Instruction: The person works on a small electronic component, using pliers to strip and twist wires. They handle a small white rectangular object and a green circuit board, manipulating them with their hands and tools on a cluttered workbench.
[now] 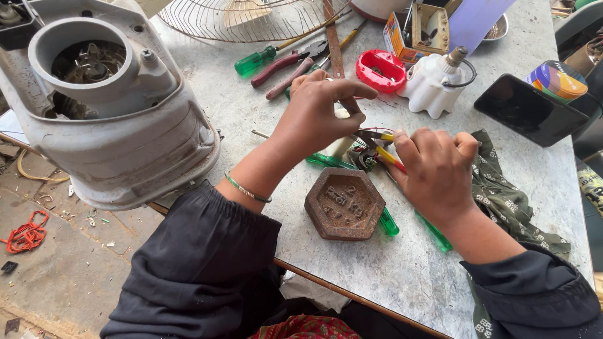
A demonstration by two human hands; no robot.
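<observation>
My left hand [317, 113] hovers over the middle of the table, its fingertips pinched on a small pale part that is mostly hidden. My right hand [434, 172] grips yellow-and-red handled pliers [383, 150], whose jaws point at a small wound coil part [361, 154] under my left hand. A rusty hexagonal iron weight [344, 203] lies just in front of both hands. Green-handled screwdrivers [388, 221] lie beneath my hands.
A large dirty grey appliance housing [125, 138] stands at the left. At the back lie a wire fan guard [245, 19], red-handled pliers [282, 66], a red round part [381, 70], a white plastic piece [433, 85]. A dark phone [527, 110] and patterned cloth [509, 194] lie right.
</observation>
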